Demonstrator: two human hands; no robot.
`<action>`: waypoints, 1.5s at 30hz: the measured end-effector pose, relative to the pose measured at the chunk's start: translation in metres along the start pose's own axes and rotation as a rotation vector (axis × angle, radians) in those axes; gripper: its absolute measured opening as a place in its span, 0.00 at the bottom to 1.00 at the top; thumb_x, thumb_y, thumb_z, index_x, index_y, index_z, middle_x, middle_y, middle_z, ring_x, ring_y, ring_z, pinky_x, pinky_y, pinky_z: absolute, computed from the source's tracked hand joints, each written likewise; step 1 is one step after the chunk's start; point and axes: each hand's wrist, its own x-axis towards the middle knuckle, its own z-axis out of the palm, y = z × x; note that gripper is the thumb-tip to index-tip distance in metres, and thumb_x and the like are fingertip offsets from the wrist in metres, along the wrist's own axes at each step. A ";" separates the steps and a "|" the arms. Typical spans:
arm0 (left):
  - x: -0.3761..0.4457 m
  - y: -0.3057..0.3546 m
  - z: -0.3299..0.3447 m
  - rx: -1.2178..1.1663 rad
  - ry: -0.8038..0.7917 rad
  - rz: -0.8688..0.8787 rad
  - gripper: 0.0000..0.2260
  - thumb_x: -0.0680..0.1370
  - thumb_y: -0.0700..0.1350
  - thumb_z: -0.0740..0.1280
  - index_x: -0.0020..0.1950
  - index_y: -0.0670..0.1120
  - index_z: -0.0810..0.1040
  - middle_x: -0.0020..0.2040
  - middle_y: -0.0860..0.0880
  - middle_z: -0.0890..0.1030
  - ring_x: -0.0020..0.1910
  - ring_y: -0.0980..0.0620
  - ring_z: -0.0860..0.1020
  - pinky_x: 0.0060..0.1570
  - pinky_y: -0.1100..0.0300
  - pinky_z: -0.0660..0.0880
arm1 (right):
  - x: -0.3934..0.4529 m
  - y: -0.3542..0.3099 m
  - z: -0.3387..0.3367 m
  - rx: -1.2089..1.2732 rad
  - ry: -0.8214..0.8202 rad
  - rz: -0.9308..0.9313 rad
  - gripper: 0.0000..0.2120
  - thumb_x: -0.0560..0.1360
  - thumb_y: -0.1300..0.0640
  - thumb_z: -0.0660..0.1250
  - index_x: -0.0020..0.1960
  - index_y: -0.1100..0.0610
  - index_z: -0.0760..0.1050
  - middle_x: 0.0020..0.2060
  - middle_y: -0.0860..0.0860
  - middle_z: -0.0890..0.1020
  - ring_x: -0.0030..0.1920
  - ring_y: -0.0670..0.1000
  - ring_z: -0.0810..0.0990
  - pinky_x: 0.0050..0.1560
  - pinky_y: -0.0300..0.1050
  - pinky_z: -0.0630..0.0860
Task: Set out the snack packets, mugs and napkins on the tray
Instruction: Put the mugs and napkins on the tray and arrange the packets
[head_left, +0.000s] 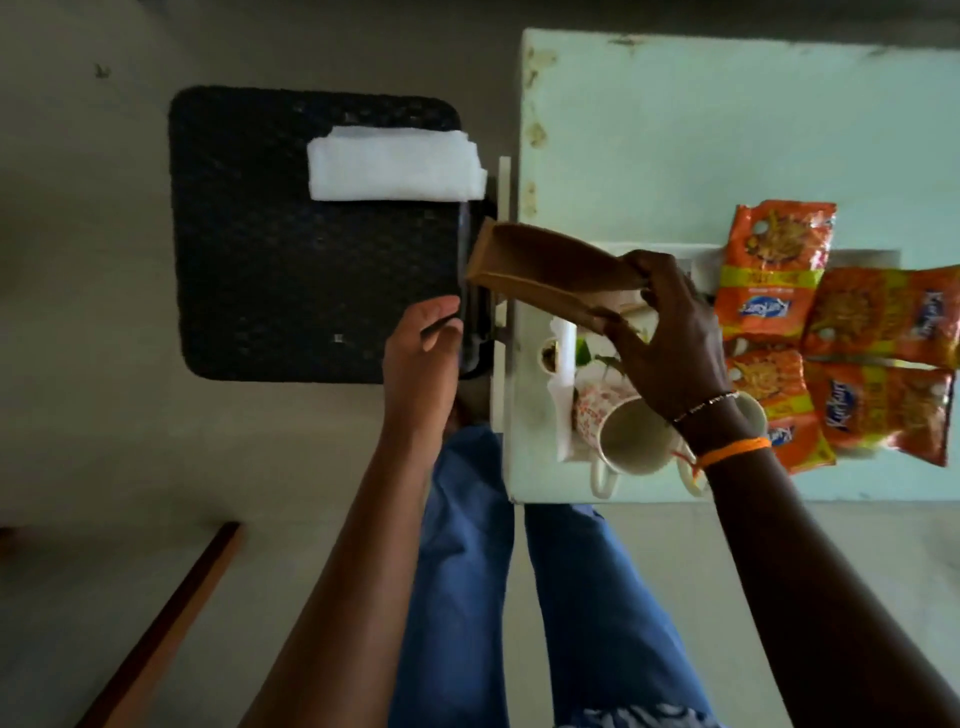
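My right grip is clamped on a brown paper bag above the pale bench. My left grip rests apart, fingers loose, on the black tray's edge, where white napkins lie. Snack packets and mugs sit on the bench.
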 end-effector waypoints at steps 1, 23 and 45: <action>-0.006 -0.001 0.010 -0.003 -0.019 -0.004 0.13 0.77 0.38 0.61 0.60 0.46 0.76 0.52 0.54 0.78 0.47 0.68 0.76 0.45 0.78 0.72 | -0.005 0.012 -0.009 -0.007 0.002 0.020 0.23 0.70 0.61 0.70 0.62 0.63 0.69 0.57 0.60 0.79 0.55 0.59 0.79 0.53 0.51 0.76; -0.047 -0.030 0.120 0.338 -0.191 -0.016 0.12 0.77 0.41 0.62 0.58 0.47 0.79 0.57 0.46 0.81 0.55 0.50 0.77 0.58 0.58 0.72 | -0.007 0.110 -0.051 -0.047 -0.328 0.048 0.24 0.61 0.62 0.77 0.55 0.63 0.75 0.52 0.60 0.81 0.53 0.57 0.79 0.50 0.44 0.73; 0.003 0.006 0.034 0.054 -0.013 -0.024 0.13 0.78 0.38 0.60 0.62 0.43 0.76 0.61 0.46 0.78 0.60 0.53 0.76 0.66 0.55 0.71 | 0.049 0.009 -0.006 0.048 -0.471 0.047 0.21 0.68 0.56 0.73 0.57 0.61 0.74 0.58 0.57 0.79 0.55 0.55 0.77 0.60 0.47 0.73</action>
